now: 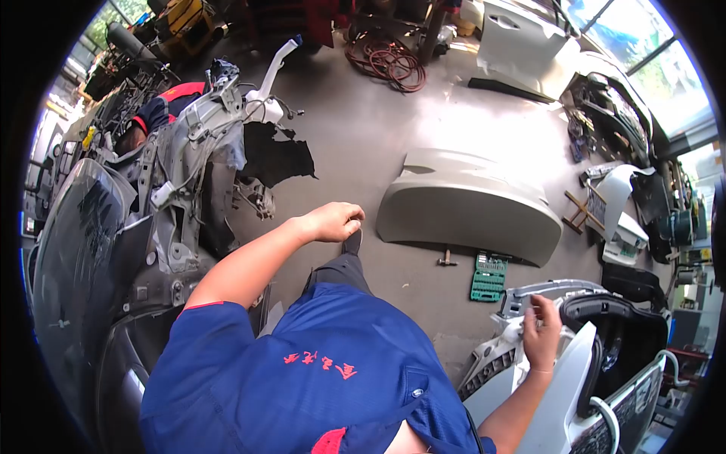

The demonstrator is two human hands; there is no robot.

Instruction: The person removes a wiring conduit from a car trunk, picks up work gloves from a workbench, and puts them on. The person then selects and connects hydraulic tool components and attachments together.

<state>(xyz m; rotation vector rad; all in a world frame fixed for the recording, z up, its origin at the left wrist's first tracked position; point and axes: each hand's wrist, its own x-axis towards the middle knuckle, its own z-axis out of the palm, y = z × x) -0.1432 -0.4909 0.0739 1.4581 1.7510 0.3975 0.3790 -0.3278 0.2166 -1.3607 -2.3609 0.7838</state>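
Red characters [348,371] are running in a short row across the front of a blue shirt [302,405], their strokes showing too small and soft to be read with certainty. To the right of that row in the head view, a small oval emblem [418,393] is sitting on the same shirt, its marking appearing too tiny to make out.
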